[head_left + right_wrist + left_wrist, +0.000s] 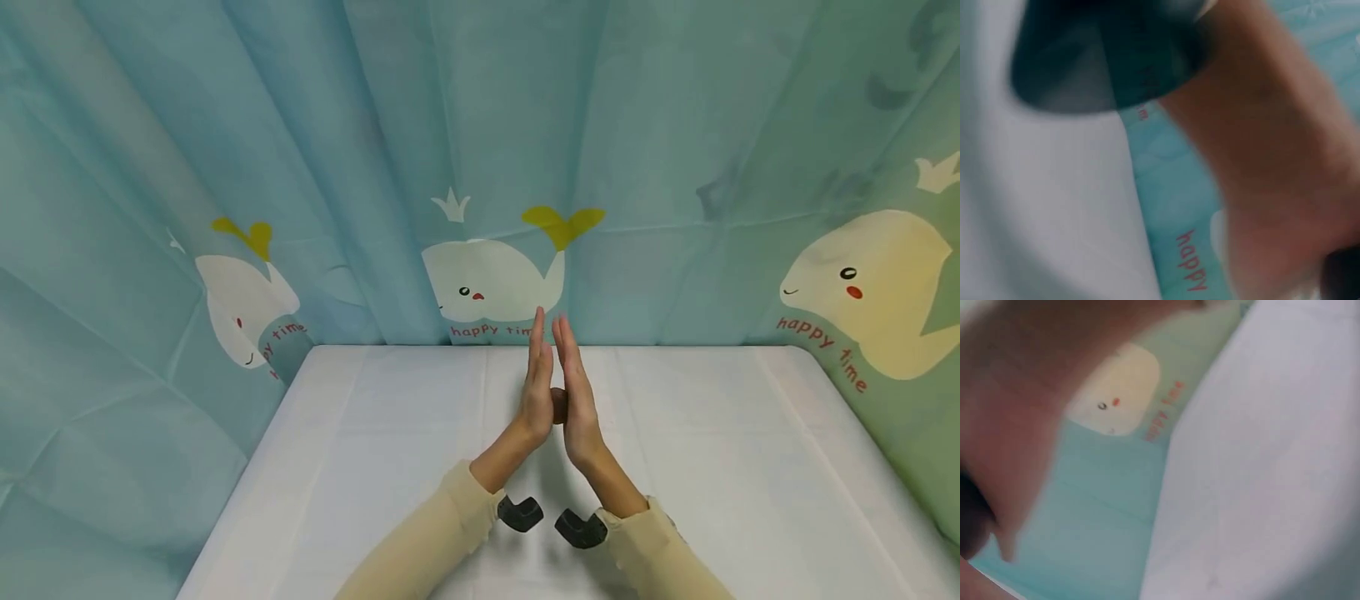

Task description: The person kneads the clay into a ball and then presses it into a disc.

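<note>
A small dark brown, rounded thing (559, 406) sits between the two palms, above the white table; its exact kind cannot be told. My left hand (536, 400) presses it from the left with straight fingers pointing up and away. From the other side my right hand (580, 412) presses it, its fingers straight too. The fingertips are close together, with a narrow gap between them. In the left wrist view only a dark part of the rounded thing (974, 519) shows beside the blurred palm. A dark edge of the rounded thing (1342, 274) also appears in the right wrist view.
The white table (390, 467) reaches back to a blue-green curtain (660, 125) printed with whales. Black wrist cameras (521, 514) stick out below both wrists, close to each other. Beige sleeves (427, 533) cover the forearms.
</note>
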The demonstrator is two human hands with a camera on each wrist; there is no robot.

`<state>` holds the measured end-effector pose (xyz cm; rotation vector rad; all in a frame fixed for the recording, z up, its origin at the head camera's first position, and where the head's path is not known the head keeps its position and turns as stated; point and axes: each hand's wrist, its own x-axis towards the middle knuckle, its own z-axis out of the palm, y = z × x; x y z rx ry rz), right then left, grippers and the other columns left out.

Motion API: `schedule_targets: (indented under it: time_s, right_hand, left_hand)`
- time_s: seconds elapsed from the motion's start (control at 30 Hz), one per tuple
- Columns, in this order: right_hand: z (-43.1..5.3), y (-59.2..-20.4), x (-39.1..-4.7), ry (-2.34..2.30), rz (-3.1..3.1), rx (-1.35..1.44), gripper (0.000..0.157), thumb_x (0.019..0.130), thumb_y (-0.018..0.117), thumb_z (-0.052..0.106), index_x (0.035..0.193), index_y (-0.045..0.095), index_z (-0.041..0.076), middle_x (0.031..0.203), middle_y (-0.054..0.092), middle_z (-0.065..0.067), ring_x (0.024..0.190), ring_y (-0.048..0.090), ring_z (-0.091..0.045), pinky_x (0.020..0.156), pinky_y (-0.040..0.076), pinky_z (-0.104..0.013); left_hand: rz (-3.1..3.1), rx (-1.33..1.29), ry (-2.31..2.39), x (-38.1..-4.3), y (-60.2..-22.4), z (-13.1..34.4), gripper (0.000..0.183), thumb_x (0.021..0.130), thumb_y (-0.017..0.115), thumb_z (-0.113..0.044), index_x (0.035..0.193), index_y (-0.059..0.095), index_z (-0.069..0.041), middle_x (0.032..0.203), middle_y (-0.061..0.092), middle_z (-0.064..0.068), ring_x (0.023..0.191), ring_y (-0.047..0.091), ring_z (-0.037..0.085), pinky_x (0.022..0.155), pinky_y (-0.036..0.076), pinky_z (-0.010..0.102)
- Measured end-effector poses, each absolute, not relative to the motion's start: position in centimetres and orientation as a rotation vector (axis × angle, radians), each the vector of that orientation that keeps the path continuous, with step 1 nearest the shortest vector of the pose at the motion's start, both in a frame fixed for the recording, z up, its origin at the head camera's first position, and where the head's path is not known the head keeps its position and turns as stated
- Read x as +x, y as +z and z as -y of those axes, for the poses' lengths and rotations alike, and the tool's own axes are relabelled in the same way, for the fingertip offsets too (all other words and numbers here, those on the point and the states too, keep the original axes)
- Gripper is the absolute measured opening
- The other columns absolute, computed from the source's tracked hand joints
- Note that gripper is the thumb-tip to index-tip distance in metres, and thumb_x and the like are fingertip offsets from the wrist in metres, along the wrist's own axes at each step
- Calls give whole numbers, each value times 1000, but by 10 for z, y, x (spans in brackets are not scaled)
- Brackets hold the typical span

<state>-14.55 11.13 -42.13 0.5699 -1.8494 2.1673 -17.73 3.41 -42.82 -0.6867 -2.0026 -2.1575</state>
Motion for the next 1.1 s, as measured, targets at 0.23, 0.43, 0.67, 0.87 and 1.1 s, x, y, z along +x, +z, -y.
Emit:
schedule_targets:
  time_s: [0.23,0.43,0.67,0.87,1.1]
  right_hand:
    - [-127,-422,-162,2061,1901,530,57,111,18,40,167,10,30,171,11,8,154,14,-9,111,29,-26]
    - [-133,-437,-167,2199,1910,496,55,112,14,45,166,7,36,171,7,10,69,50,5,44,30,-19]
    - [-115,-440,-152,2149,1913,568,56,112,15,38,167,10,26,172,10,7,153,15,-10,109,30,-19]
    - [-114,-426,-149,2168,1851,545,57,111,16,40,167,11,30,171,14,12,157,7,-11,122,9,-44]
    - [-119,-421,-155,2113,1873,538,57,111,18,38,167,10,28,171,13,9,157,6,-11,124,3,-49]
  left_hand:
    - [2004,-736,-2326,-162,-432,-41,62,110,17,-50,167,1,-32,166,25,-5,59,43,7,57,37,21]
    - [1970,-742,-2326,-158,-425,-39,61,110,13,-46,166,-2,-30,172,-4,-8,125,46,6,81,41,22]
    - [1941,-711,-2186,-179,-421,-34,61,111,14,-41,167,-1,-21,173,-2,1,158,2,17,125,4,49]
    - [2080,-745,-2040,-185,-430,-35,67,109,16,-55,167,2,-24,173,1,-5,157,3,13,124,6,54]
    - [2098,-741,-2004,-176,-432,-39,69,109,16,-55,167,7,-19,172,6,-2,150,25,10,121,20,48]
